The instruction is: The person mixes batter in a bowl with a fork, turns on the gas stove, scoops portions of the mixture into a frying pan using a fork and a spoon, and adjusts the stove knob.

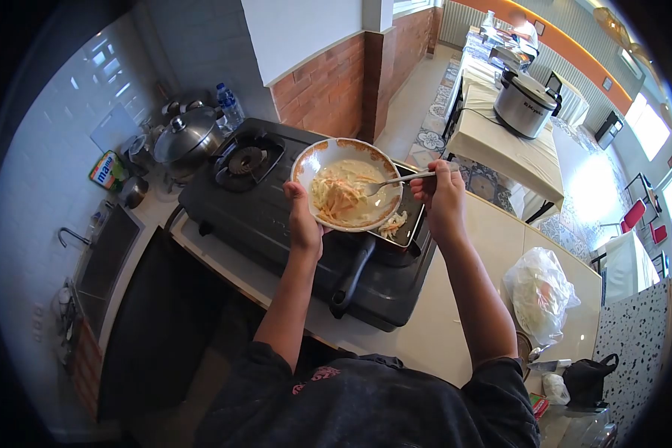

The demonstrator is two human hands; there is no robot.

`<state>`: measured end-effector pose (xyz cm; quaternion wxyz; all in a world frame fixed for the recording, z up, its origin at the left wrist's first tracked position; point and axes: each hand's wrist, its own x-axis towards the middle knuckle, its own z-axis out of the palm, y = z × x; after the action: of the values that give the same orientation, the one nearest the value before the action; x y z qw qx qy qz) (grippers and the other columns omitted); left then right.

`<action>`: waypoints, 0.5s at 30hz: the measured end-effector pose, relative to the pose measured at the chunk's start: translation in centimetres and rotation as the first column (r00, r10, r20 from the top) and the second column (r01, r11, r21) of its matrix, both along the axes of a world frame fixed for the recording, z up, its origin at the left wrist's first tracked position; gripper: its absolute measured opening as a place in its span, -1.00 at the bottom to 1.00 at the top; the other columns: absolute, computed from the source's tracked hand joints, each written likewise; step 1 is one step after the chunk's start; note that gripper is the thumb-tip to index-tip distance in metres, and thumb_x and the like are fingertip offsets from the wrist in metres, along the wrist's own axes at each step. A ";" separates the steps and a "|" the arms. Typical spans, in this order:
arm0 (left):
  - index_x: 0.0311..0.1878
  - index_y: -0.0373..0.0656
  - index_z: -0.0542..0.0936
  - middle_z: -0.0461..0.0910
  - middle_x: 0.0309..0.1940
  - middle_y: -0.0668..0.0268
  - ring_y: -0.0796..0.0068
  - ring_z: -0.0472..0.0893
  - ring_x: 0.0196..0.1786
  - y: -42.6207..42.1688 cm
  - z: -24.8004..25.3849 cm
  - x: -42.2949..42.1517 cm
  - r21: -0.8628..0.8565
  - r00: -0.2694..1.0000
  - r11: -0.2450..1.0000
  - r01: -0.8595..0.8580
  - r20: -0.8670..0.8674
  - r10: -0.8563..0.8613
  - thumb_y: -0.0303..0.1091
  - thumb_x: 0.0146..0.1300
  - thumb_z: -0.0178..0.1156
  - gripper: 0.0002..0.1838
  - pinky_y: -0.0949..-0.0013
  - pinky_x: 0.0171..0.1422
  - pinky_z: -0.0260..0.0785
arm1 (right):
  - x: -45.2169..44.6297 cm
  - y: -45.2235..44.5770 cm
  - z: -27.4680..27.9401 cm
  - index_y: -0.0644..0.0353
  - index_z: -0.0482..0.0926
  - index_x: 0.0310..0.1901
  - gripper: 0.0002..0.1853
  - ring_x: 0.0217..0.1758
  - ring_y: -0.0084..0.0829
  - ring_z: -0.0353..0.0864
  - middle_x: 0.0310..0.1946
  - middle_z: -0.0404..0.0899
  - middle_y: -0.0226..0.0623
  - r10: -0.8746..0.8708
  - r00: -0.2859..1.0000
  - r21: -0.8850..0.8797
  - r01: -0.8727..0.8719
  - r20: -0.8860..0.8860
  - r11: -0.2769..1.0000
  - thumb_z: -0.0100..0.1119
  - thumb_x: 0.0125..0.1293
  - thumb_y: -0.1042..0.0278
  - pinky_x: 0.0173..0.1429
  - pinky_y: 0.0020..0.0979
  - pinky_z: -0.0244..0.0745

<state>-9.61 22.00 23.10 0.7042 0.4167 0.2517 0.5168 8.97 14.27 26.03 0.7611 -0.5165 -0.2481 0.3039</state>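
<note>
My left hand (304, 215) grips the near left rim of a white bowl (306, 166) with a brown floral border. Inside the bowl lies a pale, wet batter with shredded vegetables (334, 193). The handle of a fork (407, 178) is pinched in my right hand (440, 196), and its tines touch the mixture. Beneath the bowl, partly covered by it, a dark square pan (414, 224) rests on the stove's right burner. Some of the shredded mixture (393, 225) sits in the pan. Its black handle (352, 278) points toward me.
The black gas stove (276, 246) has a bare left burner (246, 163). Behind it stand a lidded steel pot (188, 138) and a water bottle (230, 106). A plastic bag (541, 295) lies on the right counter. A rice cooker (526, 106) stands on a far table; a person (526, 33) is beyond.
</note>
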 end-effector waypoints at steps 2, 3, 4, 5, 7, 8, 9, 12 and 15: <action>0.29 -0.16 0.02 0.22 0.20 0.09 0.20 0.33 0.20 -0.1 0.1 0.0 -0.009 1.000 1.000 0.012 0.017 -0.012 0.24 0.27 -0.36 -0.27 0.20 0.15 0.33 | 0.2 -0.1 0.3 0.24 0.34 -0.25 -0.76 -0.59 -0.49 0.49 -0.57 0.51 -0.16 -0.032 0.999 0.013 0.032 -0.002 0.999 -0.18 0.35 0.21 -0.50 -0.57 0.41; 0.29 -0.15 0.02 0.22 0.20 0.09 0.20 0.34 0.20 -0.1 0.2 0.0 -0.016 0.999 1.000 0.024 0.024 -0.024 0.24 0.27 -0.36 -0.28 0.20 0.14 0.34 | 0.2 -0.1 0.4 0.24 0.34 -0.25 -0.76 -0.59 -0.49 0.49 -0.57 0.51 -0.16 -0.036 0.999 0.012 0.036 -0.009 0.999 -0.18 0.35 0.21 -0.50 -0.57 0.41; 0.29 -0.15 0.02 0.22 0.20 0.09 0.20 0.34 0.20 -0.2 0.3 0.0 -0.024 0.999 0.999 0.036 0.031 -0.036 0.23 0.27 -0.36 -0.28 0.21 0.13 0.35 | 0.3 -0.2 0.6 0.23 0.34 -0.25 -0.76 -0.59 -0.49 0.49 -0.57 0.51 -0.16 -0.039 0.999 0.010 0.039 -0.016 0.999 -0.18 0.35 0.21 -0.50 -0.57 0.41; 0.29 -0.14 0.02 0.22 0.20 0.09 0.20 0.35 0.19 -0.2 0.4 0.0 -0.019 0.999 0.999 0.034 0.028 -0.033 0.23 0.27 -0.36 -0.29 0.21 0.12 0.35 | 0.4 -0.2 0.7 0.23 0.34 -0.24 -0.76 -0.59 -0.49 0.49 -0.57 0.51 -0.16 -0.042 0.999 0.008 0.042 -0.022 0.999 -0.18 0.35 0.21 -0.50 -0.57 0.41; 0.29 -0.12 0.04 0.22 0.19 0.09 0.20 0.36 0.18 -0.3 0.5 0.0 -0.011 0.999 1.000 0.026 0.020 -0.026 0.23 0.27 -0.36 -0.30 0.22 0.10 0.37 | 0.6 -0.3 0.8 0.30 0.32 -0.22 -0.73 -0.57 -0.46 0.48 -0.56 0.50 -0.13 -0.027 1.000 0.011 0.027 -0.007 1.000 -0.20 0.35 0.21 -0.46 -0.52 0.43; 0.28 -0.12 0.04 0.23 0.19 0.09 0.20 0.37 0.17 -0.2 0.4 0.0 -0.005 1.000 1.000 0.020 0.022 -0.020 0.23 0.27 -0.36 -0.30 0.22 0.09 0.38 | 0.7 -0.3 0.8 0.33 0.30 -0.21 -0.72 -0.57 -0.45 0.48 -0.56 0.50 -0.12 -0.018 1.000 0.012 0.018 0.000 1.000 -0.21 0.35 0.22 -0.45 -0.50 0.44; 0.28 -0.11 0.05 0.24 0.18 0.09 0.20 0.38 0.17 -0.1 0.2 0.0 0.001 1.000 1.000 0.014 0.024 -0.014 0.23 0.27 -0.36 -0.30 0.22 0.08 0.39 | 0.8 -0.4 0.7 0.33 0.30 -0.21 -0.72 -0.56 -0.45 0.48 -0.56 0.50 -0.11 -0.025 1.000 0.015 0.025 0.000 1.000 -0.21 0.35 0.22 -0.44 -0.50 0.44; 0.28 -0.10 0.05 0.25 0.17 0.09 0.21 0.40 0.15 0.0 0.2 -0.1 -0.014 1.000 1.000 0.012 -0.003 -0.012 0.24 0.27 -0.36 -0.30 0.22 0.06 0.41 | 1.1 -0.5 0.5 0.33 0.31 -0.21 -0.72 -0.55 -0.45 0.48 -0.54 0.50 -0.11 -0.042 0.999 0.027 0.043 -0.004 0.999 -0.21 0.34 0.22 -0.42 -0.50 0.44; 0.28 -0.11 0.06 0.27 0.16 0.10 0.22 0.42 0.13 0.2 0.0 -0.2 -0.023 1.000 1.000 -0.004 -0.025 0.004 0.25 0.27 -0.37 -0.29 0.24 0.02 0.43 | 1.8 -0.8 0.6 0.33 0.31 -0.21 -0.72 -0.53 -0.45 0.49 -0.53 0.50 -0.11 -0.059 0.998 0.045 0.060 -0.012 0.997 -0.21 0.34 0.22 -0.40 -0.51 0.44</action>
<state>-9.82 22.22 23.09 0.7047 0.4145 0.2670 0.5101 10.81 13.49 26.66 0.7827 -0.5047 -0.2353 0.2782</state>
